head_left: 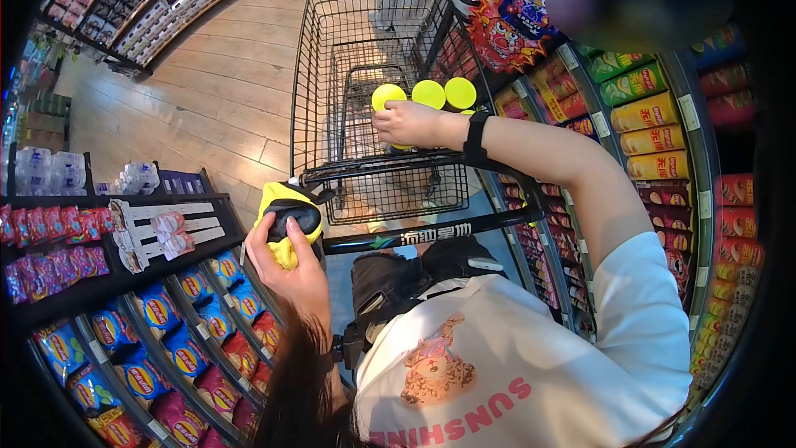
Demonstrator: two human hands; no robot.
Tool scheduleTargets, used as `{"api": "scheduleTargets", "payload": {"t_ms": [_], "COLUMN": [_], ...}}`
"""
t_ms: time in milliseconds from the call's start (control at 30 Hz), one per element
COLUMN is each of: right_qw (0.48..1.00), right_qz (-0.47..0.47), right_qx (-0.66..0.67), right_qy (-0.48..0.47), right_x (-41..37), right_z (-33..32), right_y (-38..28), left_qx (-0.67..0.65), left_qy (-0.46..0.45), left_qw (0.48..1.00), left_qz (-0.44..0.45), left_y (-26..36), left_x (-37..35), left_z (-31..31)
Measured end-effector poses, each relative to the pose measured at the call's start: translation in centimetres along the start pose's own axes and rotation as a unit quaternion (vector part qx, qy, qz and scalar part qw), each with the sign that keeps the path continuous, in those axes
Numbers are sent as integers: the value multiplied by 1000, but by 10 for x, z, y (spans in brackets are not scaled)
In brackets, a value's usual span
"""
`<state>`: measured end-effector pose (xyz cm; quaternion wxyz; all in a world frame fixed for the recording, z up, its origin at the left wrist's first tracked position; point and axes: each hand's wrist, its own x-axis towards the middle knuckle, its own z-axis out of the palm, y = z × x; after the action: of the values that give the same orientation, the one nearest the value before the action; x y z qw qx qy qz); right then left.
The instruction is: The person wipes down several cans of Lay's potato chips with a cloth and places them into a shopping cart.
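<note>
My right hand (pixel 408 123) reaches into a black wire shopping cart (pixel 332 50), its fingers bent at a yellow-lidded can (pixel 388 97). Two more yellow lids (pixel 428 94) (pixel 460 93) stand to the right of it, and parts of others show below them. My left hand (pixel 290 261) is wrapped round a yellow and black cloth-like item (pixel 282 199) at the left end of the cart's handle (pixel 431 231). The fingertips of my right hand are partly hidden, and its palm faces down.
Shelves of chip bags (pixel 157 307) line the lower left. Canned chips (pixel 645 112) fill the curved shelves on the right. Colourful cartoon signs (pixel 510 29) hang beyond the cart. Another shelf unit (pixel 166 0) stands at the upper left, across the wooden floor (pixel 191 108).
</note>
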<state>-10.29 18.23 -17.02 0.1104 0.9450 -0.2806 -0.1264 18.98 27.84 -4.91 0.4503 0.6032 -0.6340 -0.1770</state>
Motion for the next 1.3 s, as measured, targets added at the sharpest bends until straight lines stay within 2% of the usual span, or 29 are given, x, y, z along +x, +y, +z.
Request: {"api": "scheduleTargets", "payload": {"t_ms": [67, 100, 133, 167, 233, 267, 300, 333, 400, 433, 467, 533, 567, 600, 667, 700, 733, 800, 867, 933, 967, 1000, 1067, 1100, 1300], "right_qw": [995, 995, 988, 977, 933, 903, 883, 872, 873, 843, 810, 734, 720, 722, 731, 739, 726, 721, 664, 608, 604, 546, 518, 515, 516], "right_qz": [39, 40, 76, 113, 162, 143, 117, 134, 151, 148, 147, 146, 137, 149, 119, 133, 148, 184, 252, 309, 295, 304, 318, 322, 376], "right_qx": [86, 85, 132, 177, 321, 394, 433, 451, 437, 488, 537, 621, 639, 632, 613, 597, 595, 550, 583, 602, 592, 643, 651, 649, 605], "right_qy": [-15, -14, -24, -33, 6, 93, 136, 134, 155, 169, 184, 233, 234, 241, 275, 282, 313, 379, 394, 416, 444, 442, 455, 458, 476], "right_x": [-8, -12, -17, -24, -49, -64, -77, -92, -126, -142, -156, -179, -190, -198, -210, -217, -221, -230, -236, -239, -240, -242, -245, -247, -259], "right_z": [-41, -60, -81, -102, -151, -166, -190, -212, -252, -263, -271, -284, -291, -294, -296, -297, -296, -288, -290, -291, -287, -292, -298, -299, -305], "right_y": [7, 11, 15, 19, 26, 30, 36, 40, 46, 49, 50, 47, 48, 48, 47, 47, 44, 42, 30, 16, 13, 3, -9, -13, -25], "left_qx": [-49, -38, -28, -63, -82, -108, -134, -169, -160, -287, -231, -345, -410, -427, -380, -392, -387, -348, -343, -271, -258, -261, -230, -258, -243], "left_qy": [-21, -30, -39, -66, -109, -136, -177, -198, -216, -333, -394, -442, -469, -492, -520, -547, -536, -469, -457, -370, -358, -365, -325, -326, -335], "left_qw": [998, 999, 999, 995, 990, 984, 971, 958, 963, 881, 875, 818, 774, 753, 764, 739, 750, 809, 815, 875, 882, 878, 891, 884, 876], "left_qz": [-35, -21, -6, -31, -26, -38, -90, -117, -21, -175, -159, -126, -115, -92, 39, -18, -16, 71, 97, 156, 163, 169, 216, 213, 248], "left_y": [-5, 4, 13, 9, 9, 2, 18, 27, 23, 35, 51, 59, 67, 80, 89, 102, 109, 120, 134, 144, 150, 157, 170, 168, 185], "left_x": [-2, -1, 1, -1, 2, 2, 7, 11, 11, 14, 22, 22, 22, 23, 23, 19, 14, 2, -7, -14, -15, -16, -16, -18, -25], "left_z": [0, -2, -4, -4, -3, -1, -1, 4, 22, 22, 18, 31, 39, 39, 53, 51, 56, 64, 72, 81, 83, 85, 87, 95, 98]}}
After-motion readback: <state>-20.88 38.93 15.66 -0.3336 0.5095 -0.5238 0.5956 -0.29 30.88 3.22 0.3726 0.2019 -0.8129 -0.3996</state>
